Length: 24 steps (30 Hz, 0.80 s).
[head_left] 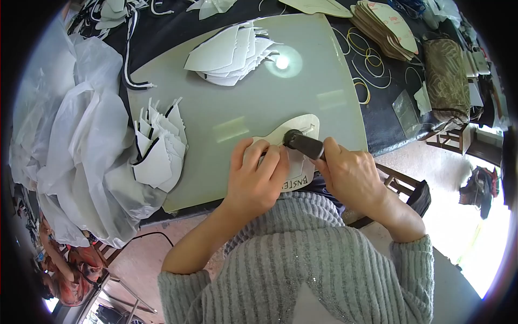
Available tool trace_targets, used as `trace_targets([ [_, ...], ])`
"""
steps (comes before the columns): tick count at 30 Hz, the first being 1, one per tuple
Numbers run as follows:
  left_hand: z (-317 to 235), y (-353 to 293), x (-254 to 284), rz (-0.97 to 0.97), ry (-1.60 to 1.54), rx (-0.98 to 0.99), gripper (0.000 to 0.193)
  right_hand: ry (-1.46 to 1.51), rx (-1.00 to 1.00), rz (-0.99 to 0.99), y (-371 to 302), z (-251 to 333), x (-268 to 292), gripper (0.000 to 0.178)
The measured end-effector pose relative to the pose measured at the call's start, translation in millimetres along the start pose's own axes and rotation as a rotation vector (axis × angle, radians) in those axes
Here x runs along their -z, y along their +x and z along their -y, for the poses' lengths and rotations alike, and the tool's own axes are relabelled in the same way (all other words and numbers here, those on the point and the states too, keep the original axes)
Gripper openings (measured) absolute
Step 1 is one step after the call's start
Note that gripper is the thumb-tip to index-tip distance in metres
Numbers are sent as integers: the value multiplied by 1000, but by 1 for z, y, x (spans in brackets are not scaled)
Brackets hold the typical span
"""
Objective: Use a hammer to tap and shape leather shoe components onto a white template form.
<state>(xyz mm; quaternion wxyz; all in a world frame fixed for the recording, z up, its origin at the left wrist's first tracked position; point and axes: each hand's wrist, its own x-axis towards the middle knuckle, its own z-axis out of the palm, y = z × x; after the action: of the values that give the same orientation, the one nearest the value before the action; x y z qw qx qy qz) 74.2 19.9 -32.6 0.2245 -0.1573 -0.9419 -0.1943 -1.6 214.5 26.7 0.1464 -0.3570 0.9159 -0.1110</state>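
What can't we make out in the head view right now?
All in the head view:
Cream board: part of it is covered by the left hand.
Black tool: its underside faces away, so contact with the board is unclear; the right hand covers the end of its handle.
Plastic sheeting: folds hide whatever lies underneath.
Bright patch at right: washed out by glare.

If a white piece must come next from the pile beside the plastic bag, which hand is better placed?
Probably the left hand: it is nearer to that white pile, while the right hand grips the dark tool.
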Motion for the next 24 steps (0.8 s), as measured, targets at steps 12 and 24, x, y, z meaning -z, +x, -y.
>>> trace_targets([
  [12,9,1,2,3,-210,191,19,-55,9,-40,-3,-6,-1,35],
  [24,7,-10,3,-3,26,-27,22,200,91,-306,-7,-4,18,29],
])
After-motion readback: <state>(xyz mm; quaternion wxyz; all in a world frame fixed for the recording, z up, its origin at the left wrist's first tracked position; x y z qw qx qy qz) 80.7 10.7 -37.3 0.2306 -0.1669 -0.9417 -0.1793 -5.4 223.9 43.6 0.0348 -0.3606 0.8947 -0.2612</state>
